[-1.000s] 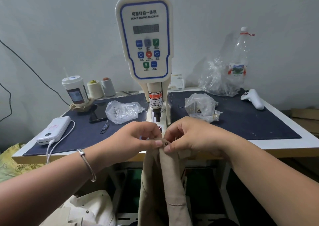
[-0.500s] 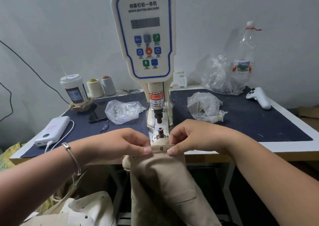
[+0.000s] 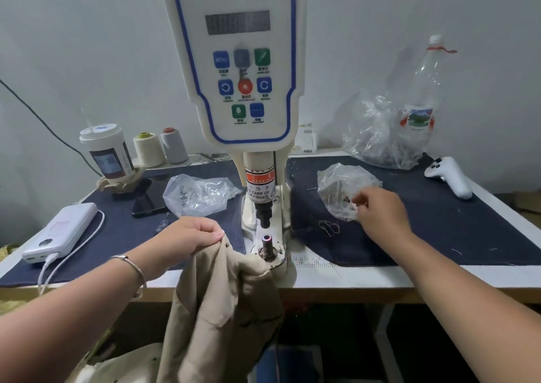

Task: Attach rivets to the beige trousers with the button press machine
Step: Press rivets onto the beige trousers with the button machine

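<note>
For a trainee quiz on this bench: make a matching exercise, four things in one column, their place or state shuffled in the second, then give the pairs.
Things
1. beige trousers
2. power bank
3. white controller
4. right hand

Places or states
A. far right of the dark mat
B. reaching at a clear plastic bag
C. gripped by the left hand, hanging over the table edge
D. left end of the table, cable plugged in

Pairs: 1-C, 2-D, 3-A, 4-B
</note>
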A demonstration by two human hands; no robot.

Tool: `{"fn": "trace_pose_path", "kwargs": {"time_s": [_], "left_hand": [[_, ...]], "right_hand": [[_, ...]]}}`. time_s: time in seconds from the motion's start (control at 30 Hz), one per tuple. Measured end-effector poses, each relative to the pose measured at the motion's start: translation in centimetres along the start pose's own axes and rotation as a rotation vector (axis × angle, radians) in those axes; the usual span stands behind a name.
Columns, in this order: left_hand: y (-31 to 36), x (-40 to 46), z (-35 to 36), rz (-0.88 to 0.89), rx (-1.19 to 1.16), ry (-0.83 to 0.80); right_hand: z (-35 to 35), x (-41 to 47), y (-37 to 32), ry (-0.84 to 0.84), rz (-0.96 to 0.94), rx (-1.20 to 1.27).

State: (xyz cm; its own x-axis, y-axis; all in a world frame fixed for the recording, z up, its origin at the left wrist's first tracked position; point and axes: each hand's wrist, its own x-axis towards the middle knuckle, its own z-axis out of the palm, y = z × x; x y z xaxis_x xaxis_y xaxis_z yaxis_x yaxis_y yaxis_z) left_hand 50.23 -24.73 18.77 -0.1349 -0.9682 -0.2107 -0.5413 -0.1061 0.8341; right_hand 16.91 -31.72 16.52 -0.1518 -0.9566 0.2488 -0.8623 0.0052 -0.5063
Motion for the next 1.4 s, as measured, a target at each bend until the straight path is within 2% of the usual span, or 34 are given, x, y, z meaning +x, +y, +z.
{"fn": "trace_pose_path", "kwargs": {"time_s": [0.13,0.23,0.3,0.37,0.53,0.6,0.8,1.0,1.4], "left_hand": [[-1.5,1.8,0.5,0.026,0.060,0.122],[-2.9,2.1,0.3,0.034,-0.007,0.196],[-3.9,2.1,0.3,0.024,-0.084,0.240],[-4.4,2.1,0.5,0.024,-0.145,0.276],[-4.8,2.7,0.6,0.015,-0.231,0.269],[-5.1,2.8,0.5,0.019,-0.228,0.261],[-5.9,3.2,0.4,0.036,-0.231,0.270],[-6.0,3.3,0.5,0.049,-0.210,0.289],[-5.9,3.1,0.6,0.037,-0.219,0.296]], "right_hand": [[1.6,2.7,-0.2,-0.198,0.031,-0.211],[2.2,4.5,-0.6,-0.276,0.033,-0.267],[2.4,5.5,-0.9,-0.376,0.136,-0.266],[2.9,5.8,-0.6,-0.349,0.165,-0.230],[4.1,4.4,0.7,-0.057,0.038,-0.115],[4.1,4.2,0.9,-0.007,0.035,-0.089],[4.2,4.3,0.8,-0.024,0.029,-0.092],[4.2,4.2,1.6,-0.057,-0.019,0.024],[4.3,4.0,1.1,-0.041,-0.037,-0.108]]}}
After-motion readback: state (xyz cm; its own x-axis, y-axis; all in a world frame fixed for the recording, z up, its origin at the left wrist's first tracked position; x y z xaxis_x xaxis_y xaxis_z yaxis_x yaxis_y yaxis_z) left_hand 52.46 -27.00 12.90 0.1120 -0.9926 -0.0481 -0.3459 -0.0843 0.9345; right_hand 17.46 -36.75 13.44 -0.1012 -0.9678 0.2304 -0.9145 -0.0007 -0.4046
